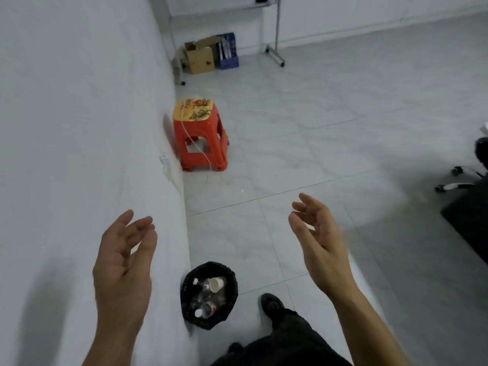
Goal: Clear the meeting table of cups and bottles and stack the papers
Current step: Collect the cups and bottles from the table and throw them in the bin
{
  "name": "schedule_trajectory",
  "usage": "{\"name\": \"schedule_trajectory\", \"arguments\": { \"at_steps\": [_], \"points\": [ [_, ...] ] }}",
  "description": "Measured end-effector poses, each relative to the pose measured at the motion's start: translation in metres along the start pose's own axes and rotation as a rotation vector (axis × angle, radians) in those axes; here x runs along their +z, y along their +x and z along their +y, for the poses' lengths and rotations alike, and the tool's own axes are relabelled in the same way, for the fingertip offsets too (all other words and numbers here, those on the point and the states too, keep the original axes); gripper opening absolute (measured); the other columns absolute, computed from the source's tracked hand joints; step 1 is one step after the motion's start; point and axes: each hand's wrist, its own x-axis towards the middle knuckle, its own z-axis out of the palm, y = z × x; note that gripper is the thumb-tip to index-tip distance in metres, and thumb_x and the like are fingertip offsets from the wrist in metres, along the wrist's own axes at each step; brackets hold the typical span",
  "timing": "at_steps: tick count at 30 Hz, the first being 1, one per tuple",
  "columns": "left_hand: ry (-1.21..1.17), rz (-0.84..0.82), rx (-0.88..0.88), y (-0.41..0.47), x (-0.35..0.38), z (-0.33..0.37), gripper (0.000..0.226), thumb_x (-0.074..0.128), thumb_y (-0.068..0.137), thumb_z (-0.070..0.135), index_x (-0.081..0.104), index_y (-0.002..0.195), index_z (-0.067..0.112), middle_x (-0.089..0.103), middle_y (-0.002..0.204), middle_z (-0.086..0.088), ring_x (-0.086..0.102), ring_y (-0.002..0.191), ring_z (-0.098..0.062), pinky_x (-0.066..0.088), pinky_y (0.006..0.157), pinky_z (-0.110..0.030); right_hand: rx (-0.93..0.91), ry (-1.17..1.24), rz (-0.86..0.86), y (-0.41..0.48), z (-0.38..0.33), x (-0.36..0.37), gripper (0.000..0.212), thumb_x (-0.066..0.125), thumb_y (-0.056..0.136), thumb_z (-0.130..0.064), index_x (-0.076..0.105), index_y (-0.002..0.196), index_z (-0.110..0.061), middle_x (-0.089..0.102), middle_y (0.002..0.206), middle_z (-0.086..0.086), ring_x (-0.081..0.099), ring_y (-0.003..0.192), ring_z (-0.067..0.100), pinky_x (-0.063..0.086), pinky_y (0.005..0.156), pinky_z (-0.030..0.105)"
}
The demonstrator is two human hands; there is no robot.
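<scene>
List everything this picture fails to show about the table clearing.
1. Head view, right edge: the dark slab is cut off by the frame, so I cannot tell whether it is the meeting table or what lies on it.
2. No papers show anywhere in this view.
3. Bin: a paper cup and clear bottles overlap, too small and blurred to count.
4. Cardboard box: far off, and its flaps hide the inside.

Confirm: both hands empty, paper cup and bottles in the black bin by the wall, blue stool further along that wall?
Not quite. In the head view the stool is red, not blue. The rest holds: left hand and right hand are empty, and the paper cup and bottles lie in the black bin by the wall.
</scene>
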Motion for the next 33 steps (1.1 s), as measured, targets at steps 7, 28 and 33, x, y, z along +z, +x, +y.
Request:
{"name": "schedule_trajectory", "arguments": {
  "at_steps": [7,28,33],
  "points": [
    [-0.108,-0.462,-0.092,-0.047,0.056,-0.028,0.038,0.066,0.094,0.011,0.058,0.122,0.037,0.068,0.118,0.01,0.065,0.111,-0.01,0.049,0.103,-0.053,0.072,-0.249,0.321,-0.115,0.017,-0.059,0.05,0.058,0.089,-0.051,0.045,0.136,-0.042,0.054,0.132,-0.024,0.055,0.121,-0.002,0.051,0.099,0.029],
    [-0.061,-1.288,0.235,-0.321,0.281,0.056,0.041,0.059,0.095,0.013,0.051,0.129,0.034,0.064,0.124,0.008,0.063,0.116,-0.012,0.054,0.096,-0.037,0.211,-0.034,1.121,-0.335,0.072,-0.3,0.05,0.061,0.088,-0.052,0.049,0.135,-0.039,0.06,0.124,-0.02,0.057,0.116,-0.005,0.052,0.09,0.022],
    [-0.025,-1.205,0.181,-0.325,0.326,0.058,0.041,0.06,0.092,0.022,0.05,0.129,0.036,0.064,0.123,0.009,0.063,0.115,-0.008,0.053,0.093,-0.03,0.23,-0.032,0.974,-0.288,0.086,-0.352,0.059,0.058,0.082,-0.051,0.048,0.138,-0.035,0.057,0.127,-0.02,0.055,0.117,-0.006,0.05,0.092,0.021]
  ]
}}
